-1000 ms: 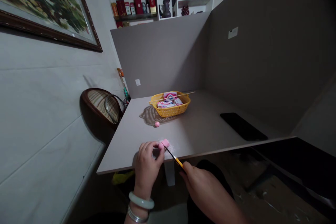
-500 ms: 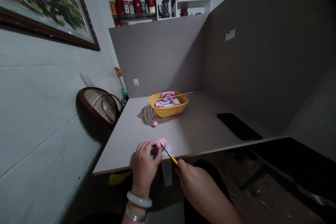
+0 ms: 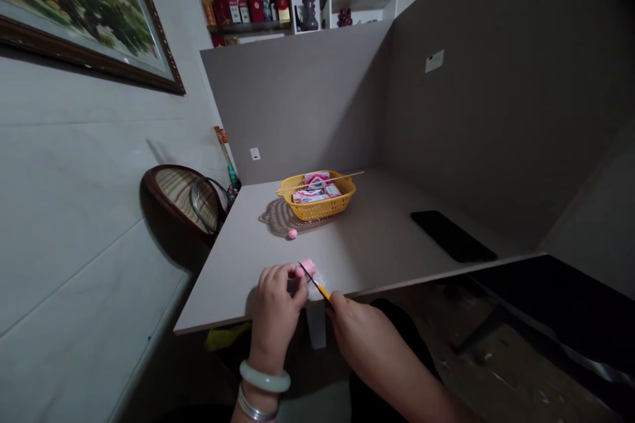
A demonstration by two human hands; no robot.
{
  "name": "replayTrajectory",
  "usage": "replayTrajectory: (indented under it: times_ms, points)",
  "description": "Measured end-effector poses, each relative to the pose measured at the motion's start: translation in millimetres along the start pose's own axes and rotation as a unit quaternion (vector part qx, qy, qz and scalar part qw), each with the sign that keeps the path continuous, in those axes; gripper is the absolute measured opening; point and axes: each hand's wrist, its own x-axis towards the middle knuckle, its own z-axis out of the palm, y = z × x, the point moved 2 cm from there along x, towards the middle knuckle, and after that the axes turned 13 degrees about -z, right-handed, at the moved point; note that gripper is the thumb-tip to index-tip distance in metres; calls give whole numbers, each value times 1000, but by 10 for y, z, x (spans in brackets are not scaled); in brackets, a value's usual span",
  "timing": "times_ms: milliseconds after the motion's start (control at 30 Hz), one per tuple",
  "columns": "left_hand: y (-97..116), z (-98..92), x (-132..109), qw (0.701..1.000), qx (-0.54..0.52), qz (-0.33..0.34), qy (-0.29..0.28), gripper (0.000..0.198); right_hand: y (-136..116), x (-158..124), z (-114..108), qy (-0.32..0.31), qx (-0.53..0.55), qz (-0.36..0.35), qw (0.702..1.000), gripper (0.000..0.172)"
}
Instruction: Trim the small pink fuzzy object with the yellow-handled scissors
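My left hand [image 3: 275, 301], with bangles on the wrist, pinches the left end of a soft-looking pink lump [image 3: 308, 266] near the table's front edge. Whether the lump is clay or soap I cannot tell. In my right hand [image 3: 354, 324] is a small knife [image 3: 323, 292] with a yellow handle. Its dark, thin blade slants up and left across the lump, against the part beside my left fingertips. Under and right of the lump lies a whitish, clear-looking sheet or scraps [image 3: 317, 283]. A small pink ball [image 3: 292, 234] rests farther back.
A yellow plastic basket [image 3: 322, 211] holding pink-and-white packets [image 3: 315, 195] stands behind the ball, a thin stick [image 3: 347, 176] lying across its rim. A flat black object [image 3: 451, 236] lies on the table [image 3: 238, 244] at right. Grey partitions [image 3: 297, 99] rise behind and at right.
The right hand and knife have shifted slightly left and up, and the blade tip now reaches farther over the pink lump. The left hand keeps its pinch.
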Motion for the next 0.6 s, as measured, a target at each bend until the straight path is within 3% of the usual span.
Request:
replayTrajectory:
  times_ms: [100,333,600]
  points:
    - [0,5,3,1000,-2,0,-1,6,3,64,-9,0,-6,4,1000,23]
    - [-38,-7,-19,1000,-4,-1,-16,6,56,-177,93,-9,-13,4,1000,22]
    - [-56,13,-27,1000,-8,-7,-7,6,-23,49,6,-14,-34,-16,999,22]
